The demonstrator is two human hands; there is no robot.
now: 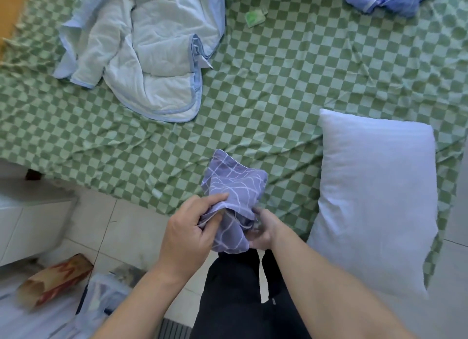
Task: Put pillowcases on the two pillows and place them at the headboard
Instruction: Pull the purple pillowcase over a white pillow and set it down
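Both the left hand [188, 231] and right hand [262, 228] pinched the bunched pillowcase [234, 199] in their fingers, while the pillow [377, 199] lay bare on the bed [278, 98], so little seemed done.

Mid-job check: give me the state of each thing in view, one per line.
Pillowcase: bunched, held off the bed, not yet on a pillow.
Left hand: grips the pillowcase.
Right hand: grips the pillowcase from below.
Pillow: bare, lying flat at the bed's edge.
Blanket: crumpled on the bed.
Bed sheet: spread, wrinkled.
Paper bag: lying on the floor.
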